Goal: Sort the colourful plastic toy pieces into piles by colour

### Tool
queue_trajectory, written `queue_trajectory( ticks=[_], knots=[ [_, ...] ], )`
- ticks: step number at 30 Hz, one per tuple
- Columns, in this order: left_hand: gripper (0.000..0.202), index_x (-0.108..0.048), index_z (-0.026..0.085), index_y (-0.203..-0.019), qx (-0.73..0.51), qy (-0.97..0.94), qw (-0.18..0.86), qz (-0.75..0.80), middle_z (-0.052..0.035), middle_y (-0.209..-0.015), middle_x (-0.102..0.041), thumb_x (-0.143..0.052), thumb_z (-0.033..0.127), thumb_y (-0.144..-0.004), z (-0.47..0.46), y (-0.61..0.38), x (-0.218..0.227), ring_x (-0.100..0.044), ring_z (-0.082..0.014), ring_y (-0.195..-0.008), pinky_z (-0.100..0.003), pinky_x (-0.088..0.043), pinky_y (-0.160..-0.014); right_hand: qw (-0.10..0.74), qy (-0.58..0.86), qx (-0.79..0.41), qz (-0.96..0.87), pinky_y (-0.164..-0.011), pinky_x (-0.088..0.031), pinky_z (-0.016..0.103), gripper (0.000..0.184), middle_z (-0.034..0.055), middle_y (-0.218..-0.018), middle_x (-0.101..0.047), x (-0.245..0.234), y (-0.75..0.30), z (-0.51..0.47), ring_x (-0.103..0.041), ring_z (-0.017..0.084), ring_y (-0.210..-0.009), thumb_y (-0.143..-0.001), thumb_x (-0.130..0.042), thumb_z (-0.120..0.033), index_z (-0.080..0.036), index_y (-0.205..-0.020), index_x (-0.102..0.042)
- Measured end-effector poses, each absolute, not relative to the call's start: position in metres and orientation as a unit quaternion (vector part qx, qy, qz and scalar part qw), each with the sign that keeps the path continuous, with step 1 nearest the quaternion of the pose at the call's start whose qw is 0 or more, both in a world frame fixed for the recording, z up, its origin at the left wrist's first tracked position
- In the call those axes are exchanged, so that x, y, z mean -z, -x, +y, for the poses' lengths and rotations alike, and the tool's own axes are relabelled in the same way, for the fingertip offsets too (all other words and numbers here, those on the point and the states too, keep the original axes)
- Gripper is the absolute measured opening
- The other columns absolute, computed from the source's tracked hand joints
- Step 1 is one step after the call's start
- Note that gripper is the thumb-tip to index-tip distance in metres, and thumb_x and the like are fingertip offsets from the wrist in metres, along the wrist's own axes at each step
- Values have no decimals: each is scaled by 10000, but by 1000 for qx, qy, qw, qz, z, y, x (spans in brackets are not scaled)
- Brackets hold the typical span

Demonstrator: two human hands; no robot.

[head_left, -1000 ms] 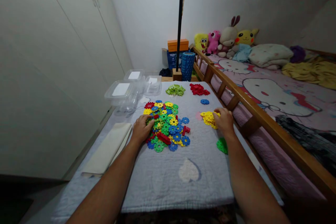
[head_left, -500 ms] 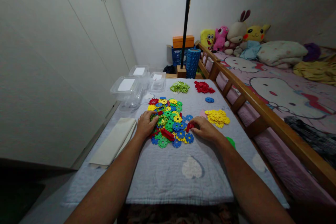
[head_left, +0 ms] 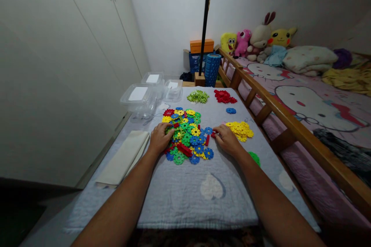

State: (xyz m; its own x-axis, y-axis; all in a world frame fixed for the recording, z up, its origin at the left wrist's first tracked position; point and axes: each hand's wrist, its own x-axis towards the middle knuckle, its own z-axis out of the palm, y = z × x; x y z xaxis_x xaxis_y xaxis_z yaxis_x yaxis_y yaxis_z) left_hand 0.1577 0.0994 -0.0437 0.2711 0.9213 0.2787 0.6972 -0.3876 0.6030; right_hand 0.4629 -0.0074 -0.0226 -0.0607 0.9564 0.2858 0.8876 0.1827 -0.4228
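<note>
A mixed pile of flower-shaped interlocking discs [head_left: 187, 140] in green, blue, yellow and red lies on the cloth, with several red bars among them. At the pile's left edge rests my left hand [head_left: 160, 137], its thumb and fingers apart and touching the pieces. My right hand [head_left: 227, 139] is at the right edge, thumb and fingertips closed on a small red plastic piece [head_left: 213, 134], mostly hidden by the fingers. Just left of it lies a red bar [head_left: 207, 140]. Beyond the right hand is a heap of yellow discs [head_left: 240, 130]; a green disc [head_left: 255, 158] lies beside the wrist.
Light green pieces [head_left: 197, 96], red pieces [head_left: 224, 96] and blue discs [head_left: 231, 110] form separate groups farther back. Clear plastic containers [head_left: 137, 98] stand at the back left, near a folded cream cloth [head_left: 123, 158]. A wooden bed rail [head_left: 278, 123] borders the right side.
My right hand has drawn slightly right and away from the pile with the small red piece at its fingertips. A red bar now shows beside it. My left hand stays in place.
</note>
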Motion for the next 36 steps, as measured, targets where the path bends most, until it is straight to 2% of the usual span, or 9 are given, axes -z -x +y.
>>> queue_trajectory(
  ticks=[9,14,17,20,30,36],
  knots=[
    [297,-676,231,-1108,-298,-773,185,528,-75,-1175,-666,-535,406,-913,98,-158,44,-597,-263,-1131,-429,-444,-1031,196,649,-58,-733,-859,-422,335,151,91,-946,-689,14,-458,-5,-591,223,-918,-849,-570,-157,-178,-948,-681],
    [279,-673,242,-1096,-298,-773,179,531,-73,-1178,-666,-543,399,-906,98,-158,44,-593,-273,-1147,-439,-437,-1037,253,664,-94,-697,-775,-447,274,216,60,-964,-715,-8,-497,31,-627,176,-841,-810,-598,-145,-193,-1005,-677],
    [272,-673,245,-1090,-298,-771,180,533,-71,-1179,-667,-546,395,-901,97,-159,43,-590,-278,-1156,-446,-435,-1036,277,706,-66,-649,-742,-441,270,143,45,-904,-718,-16,-529,65,-620,173,-796,-789,-618,-159,-194,-916,-674],
    [272,-676,243,-1078,-298,-771,184,533,-73,-1177,-667,-545,400,-898,97,-159,42,-592,-282,-1147,-454,-437,-1027,285,753,-37,-591,-737,-435,278,149,56,-918,-719,-14,-555,99,-617,179,-796,-779,-614,-156,-181,-916,-665],
    [248,-681,266,-1069,-308,-760,196,537,-56,-1164,-673,-563,391,-891,95,-160,40,-602,-274,-1125,-460,-444,-1024,282,778,57,-559,-860,-427,362,263,117,-967,-721,8,-574,180,-602,244,-927,-717,-508,-106,-152,-885,-705],
    [237,-684,274,-1065,-311,-756,192,544,-56,-1180,-669,-568,388,-893,94,-161,40,-598,-278,-1142,-463,-446,-1014,285,771,102,-561,-897,-411,425,197,129,-935,-702,11,-574,199,-560,289,-998,-767,-514,-134,-175,-851,-687]
  ],
)
